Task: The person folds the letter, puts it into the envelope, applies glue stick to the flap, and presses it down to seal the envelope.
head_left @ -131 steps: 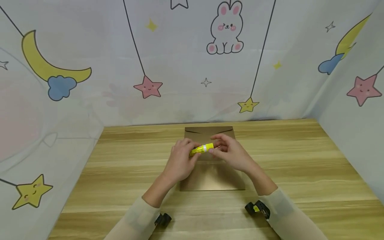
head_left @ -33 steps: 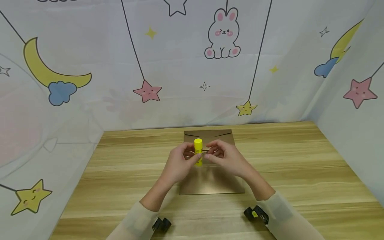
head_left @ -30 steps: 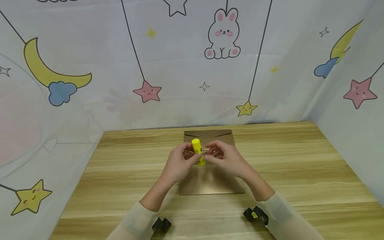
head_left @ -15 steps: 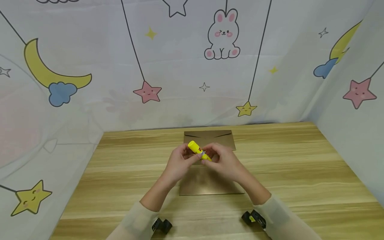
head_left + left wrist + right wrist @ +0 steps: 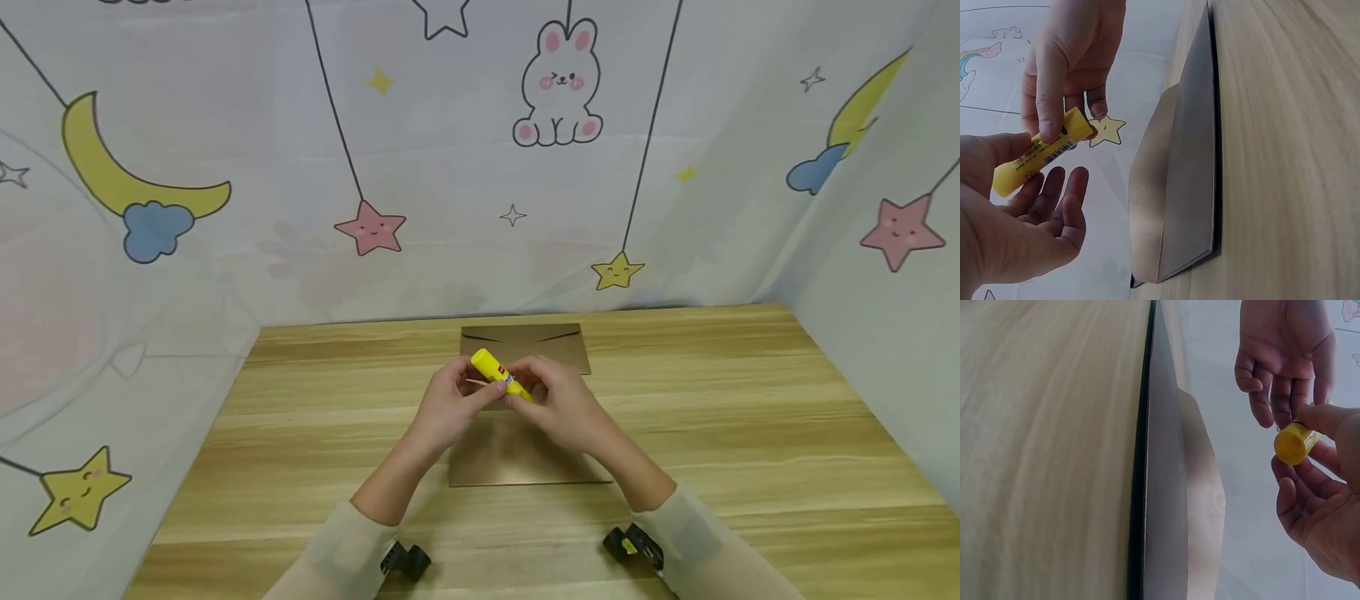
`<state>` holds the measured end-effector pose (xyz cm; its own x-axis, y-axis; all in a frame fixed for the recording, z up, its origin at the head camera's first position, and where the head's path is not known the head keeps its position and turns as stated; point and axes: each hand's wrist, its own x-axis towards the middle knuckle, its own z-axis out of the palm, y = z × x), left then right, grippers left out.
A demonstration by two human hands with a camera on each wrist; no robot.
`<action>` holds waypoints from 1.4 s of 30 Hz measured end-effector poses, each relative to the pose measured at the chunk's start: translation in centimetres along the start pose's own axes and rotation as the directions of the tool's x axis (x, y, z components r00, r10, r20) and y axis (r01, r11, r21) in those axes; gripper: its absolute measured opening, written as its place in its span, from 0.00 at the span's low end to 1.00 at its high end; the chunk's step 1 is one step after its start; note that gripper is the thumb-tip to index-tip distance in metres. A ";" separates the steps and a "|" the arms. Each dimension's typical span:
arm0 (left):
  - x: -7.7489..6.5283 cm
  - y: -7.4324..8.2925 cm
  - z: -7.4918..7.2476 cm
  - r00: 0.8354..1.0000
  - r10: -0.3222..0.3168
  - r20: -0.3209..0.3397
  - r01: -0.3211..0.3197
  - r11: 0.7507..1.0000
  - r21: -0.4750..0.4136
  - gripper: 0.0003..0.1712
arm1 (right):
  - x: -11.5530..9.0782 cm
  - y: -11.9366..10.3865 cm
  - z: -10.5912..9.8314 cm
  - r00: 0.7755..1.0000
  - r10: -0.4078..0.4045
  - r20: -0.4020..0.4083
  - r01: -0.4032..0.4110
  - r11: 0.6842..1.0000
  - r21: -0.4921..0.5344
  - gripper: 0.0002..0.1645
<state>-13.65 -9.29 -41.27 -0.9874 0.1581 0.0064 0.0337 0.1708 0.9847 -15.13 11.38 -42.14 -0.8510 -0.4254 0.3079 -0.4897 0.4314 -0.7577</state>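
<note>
A yellow glue stick (image 5: 492,367) is held tilted above a bronze-brown envelope (image 5: 528,467), its higher end pointing left and away. My left hand (image 5: 450,408) pinches it between thumb and forefinger. The thumb and fingers of my right hand (image 5: 564,408) grip its lower right end. Printing and a barcode show on the glue stick (image 5: 1041,150) in the left wrist view, while the right wrist view shows its round yellow end (image 5: 1291,447). Lying on the table, the envelope has a flap (image 5: 1147,187) that stands lifted off its body.
The wood-grain table (image 5: 750,417) reaches back to a white curtain (image 5: 450,150) printed with stars, a moon and a rabbit. Curtain also hangs along both sides. A black wrist camera (image 5: 405,562) sits under the left sleeve, another camera (image 5: 633,546) under the right.
The glue stick went from nearly level, a white band showing, to upright, then tilted leftward at the top. My right hand has closed in from beside it and now grips its lower end.
</note>
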 end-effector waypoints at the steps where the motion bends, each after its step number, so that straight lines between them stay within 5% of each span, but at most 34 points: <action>1: 0.0 0.0 0.0 1.000 0.006 -0.001 -0.006 1.000 0.006 0.17 | 0.0 0.0 -0.1 1.000 0.003 0.002 -0.003 1.000 -0.006 0.17; 10: 0.3 -0.1 -0.6 0.993 0.104 -0.048 -0.095 0.984 0.153 0.24 | 0.0 0.2 -1.7 0.998 0.052 -0.018 -0.053 0.997 -0.060 0.16; 16: 0.2 -0.1 -1.0 0.987 0.154 -0.055 -0.131 0.944 0.303 0.25 | -0.3 1.0 -3.3 0.997 0.074 -0.032 -0.077 0.992 -0.103 0.18; 23: -0.3 -0.3 -2.0 0.968 0.252 -0.013 -0.210 0.834 0.510 0.30 | -1.1 2.7 -5.9 0.994 0.104 -0.037 -0.109 0.974 -0.197 0.19; 32: -0.6 -1.3 -3.7 0.940 0.335 0.066 -0.282 0.651 0.705 0.35 | -2.3 5.3 -9.9 0.982 0.183 -0.052 -0.190 0.929 -0.319 0.22; 36: -0.9 -1.8 -4.2 0.932 0.347 0.106 -0.307 0.599 0.739 0.38 | -2.8 6.7 -11.8 0.970 0.238 -0.054 -0.240 0.890 -0.387 0.23; 42: -1.3 -2.6 -4.7 0.940 0.312 0.135 -0.296 0.554 0.778 0.42 | -3.8 9.0 -14.3 0.945 0.321 -0.060 -0.312 0.833 -0.457 0.24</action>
<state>-13.15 -14.50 -43.00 -0.8972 0.3332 0.2898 0.4307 0.8047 0.4085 -19.03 28.20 -41.88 -0.9729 -0.2162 0.0820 -0.2293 0.8558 -0.4637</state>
